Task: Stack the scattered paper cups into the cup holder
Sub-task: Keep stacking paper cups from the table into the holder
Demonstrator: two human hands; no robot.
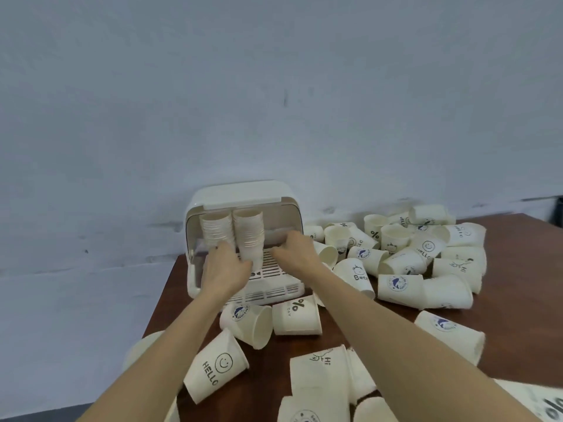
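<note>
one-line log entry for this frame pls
left hand: at the two cup stacks in cup holder | right hand: inside holder, grip unclear | loose cups: scattered on table

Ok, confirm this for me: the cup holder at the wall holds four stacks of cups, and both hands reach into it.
Not quite. The head view shows two stacks in the cup holder, not four. The left hand and right hand do reach into it.

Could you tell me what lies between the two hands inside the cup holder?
In the head view, a stack of nested paper cups stands between the left hand and the right hand, on the cup holder's slatted tray.
</note>
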